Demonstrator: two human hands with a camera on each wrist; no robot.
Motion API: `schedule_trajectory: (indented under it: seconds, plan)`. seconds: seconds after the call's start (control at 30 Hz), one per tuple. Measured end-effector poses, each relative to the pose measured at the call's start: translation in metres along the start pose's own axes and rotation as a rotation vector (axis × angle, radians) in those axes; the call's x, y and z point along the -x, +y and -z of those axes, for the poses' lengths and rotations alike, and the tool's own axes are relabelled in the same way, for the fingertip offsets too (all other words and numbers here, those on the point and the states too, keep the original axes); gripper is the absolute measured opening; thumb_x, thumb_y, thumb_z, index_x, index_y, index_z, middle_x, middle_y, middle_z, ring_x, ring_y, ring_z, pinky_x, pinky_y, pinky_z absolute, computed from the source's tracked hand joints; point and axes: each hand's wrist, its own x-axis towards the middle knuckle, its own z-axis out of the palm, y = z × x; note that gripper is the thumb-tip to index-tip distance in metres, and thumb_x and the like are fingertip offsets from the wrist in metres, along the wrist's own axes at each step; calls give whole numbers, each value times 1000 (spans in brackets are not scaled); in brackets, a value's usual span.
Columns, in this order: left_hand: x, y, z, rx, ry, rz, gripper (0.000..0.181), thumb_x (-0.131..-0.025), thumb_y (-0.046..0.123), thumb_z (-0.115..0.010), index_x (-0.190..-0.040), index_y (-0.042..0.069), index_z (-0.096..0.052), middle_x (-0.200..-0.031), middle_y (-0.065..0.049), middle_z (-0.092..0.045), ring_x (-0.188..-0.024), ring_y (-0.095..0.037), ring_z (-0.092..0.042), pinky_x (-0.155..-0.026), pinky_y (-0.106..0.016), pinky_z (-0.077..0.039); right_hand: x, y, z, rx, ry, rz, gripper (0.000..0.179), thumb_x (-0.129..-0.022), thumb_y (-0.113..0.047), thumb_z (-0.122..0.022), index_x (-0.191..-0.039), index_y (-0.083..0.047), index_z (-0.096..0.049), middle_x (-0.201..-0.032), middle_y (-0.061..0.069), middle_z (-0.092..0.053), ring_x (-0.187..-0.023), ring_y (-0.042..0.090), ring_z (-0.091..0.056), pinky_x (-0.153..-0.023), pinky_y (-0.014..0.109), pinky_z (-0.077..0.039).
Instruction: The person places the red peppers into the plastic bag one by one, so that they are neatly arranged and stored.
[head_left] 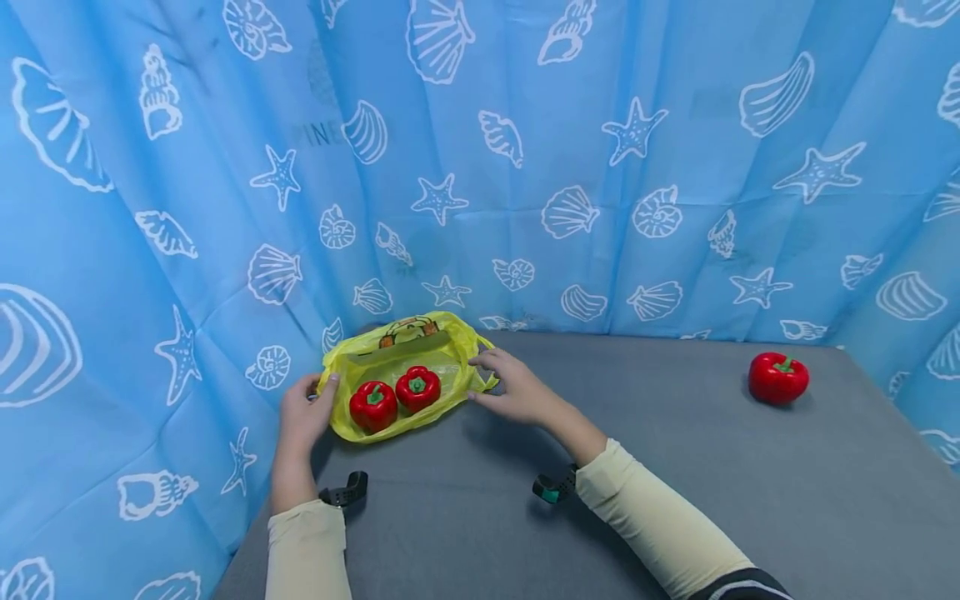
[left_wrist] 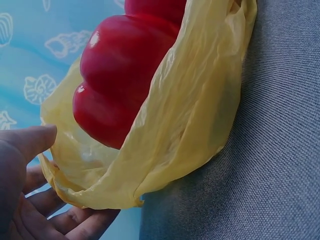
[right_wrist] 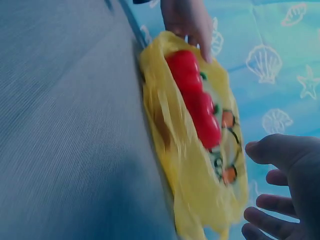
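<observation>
A yellow plastic bag (head_left: 450, 400) lies on the grey table with its mouth spread wide. Two red bell peppers (head_left: 373, 406) (left_wrist: 125, 75) sit side by side inside it, green stems showing in the head view. My left hand (head_left: 306, 417) holds the bag's left rim, thumb on the inner side and fingers (left_wrist: 47, 202) behind the plastic. At the bag's right end is my right hand (head_left: 517, 387), its thumb and fingers spread. In the right wrist view, these fingers (right_wrist: 275, 205) stand apart from the bag beside its printed side.
Another red bell pepper (head_left: 778, 378) rests on the grey table (head_left: 675, 467) far to the right. A blue curtain (head_left: 480, 183) with white shell and starfish prints hangs behind the table and along its left side. Dark bands (head_left: 347, 490) are on both wrists.
</observation>
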Motion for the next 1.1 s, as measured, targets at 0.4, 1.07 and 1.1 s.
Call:
schedule_trajectory:
  seconds: [0.4,1.07,1.1]
  plan:
    - [0,3,-3,-5,-20,-10,66,-109,53,-51,-147,-1,-56,-150,-26,-54,-138,-43,-53,-117,-59,-46,76,42,63,110,182,-130,48,-97,-22,-80,-140,-7,-65,-141,15,-63,-128,37,-62,-101,57,-56]
    - [8,2,-1,-40,-29,-38,66,-109,54,-50,-143,-2,-58,-149,-28,-55,-136,-44,-55,-114,-59,-48,166,89,157,273,459,-361,55,-96,-21,-79,-142,2,-59,-145,31,-53,-131,50,-52,-101,73,-50]
    - [7,4,-3,-37,-30,-37,66,-109,54,-50,-143,-2,-57,-149,-28,-55,-135,-44,-56,-114,-59,-48,170,91,163,284,475,-378,55,-96,-22,-79,-142,2,-59,-146,32,-52,-132,51,-51,-100,73,-50]
